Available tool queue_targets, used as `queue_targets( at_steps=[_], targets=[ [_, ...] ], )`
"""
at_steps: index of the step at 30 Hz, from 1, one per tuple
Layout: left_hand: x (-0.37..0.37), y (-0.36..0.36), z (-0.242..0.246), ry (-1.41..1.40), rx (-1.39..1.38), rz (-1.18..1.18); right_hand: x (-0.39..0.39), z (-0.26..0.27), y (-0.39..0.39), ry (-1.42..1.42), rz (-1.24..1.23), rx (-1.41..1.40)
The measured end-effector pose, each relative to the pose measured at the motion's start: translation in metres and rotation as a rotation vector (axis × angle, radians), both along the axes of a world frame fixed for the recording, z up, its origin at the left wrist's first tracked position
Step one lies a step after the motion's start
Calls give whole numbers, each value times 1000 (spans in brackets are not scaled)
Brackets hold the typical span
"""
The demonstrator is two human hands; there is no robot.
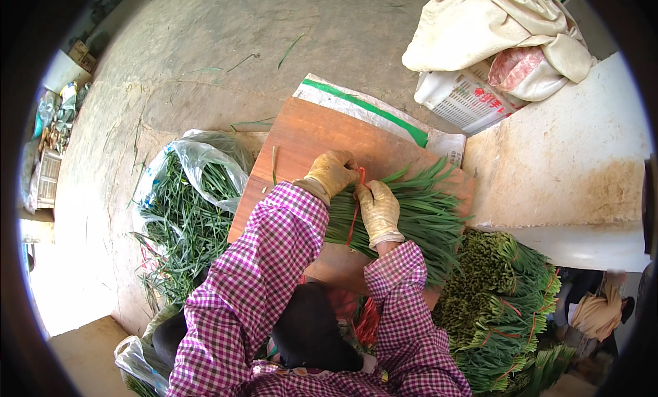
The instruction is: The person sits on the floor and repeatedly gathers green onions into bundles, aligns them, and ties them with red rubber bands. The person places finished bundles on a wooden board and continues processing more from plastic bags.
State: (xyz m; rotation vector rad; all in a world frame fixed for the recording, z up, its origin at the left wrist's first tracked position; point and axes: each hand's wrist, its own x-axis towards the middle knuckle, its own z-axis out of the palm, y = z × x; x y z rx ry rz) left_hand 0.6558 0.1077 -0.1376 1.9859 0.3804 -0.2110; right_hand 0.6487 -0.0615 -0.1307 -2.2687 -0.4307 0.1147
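Note:
A bundle of long green leafy stalks [426,206] lies across a reddish-brown wooden board [303,134] before me. A red tie [352,224] runs around the bundle. My left hand [334,176], in a yellowed glove, has its fingers closed on the tie at the top of the bundle. Close beside it on the right, my right hand [379,209], gloved likewise, pinches the same tie with thumb and fingers and rests on the leaves. Part of the tie is hidden by the fingers.
Left of the board stands a clear plastic bag [205,165] with loose green leaves. Tied bundles [493,304] are stacked at the lower right. A white plastic crate [465,101] under pale sacks [478,26] stands at the upper right. Red strips [367,322] lie near my knees.

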Motion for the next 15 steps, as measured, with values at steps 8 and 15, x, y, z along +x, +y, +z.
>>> queue_targets(
  at_steps=[8,15],
  targets=[
    [-9,-8,11,3,104,11,-6,4,0,7,20,50],
    [-10,-4,9,-13,6,-2,-4,7,2,31,16,6]
  ],
)
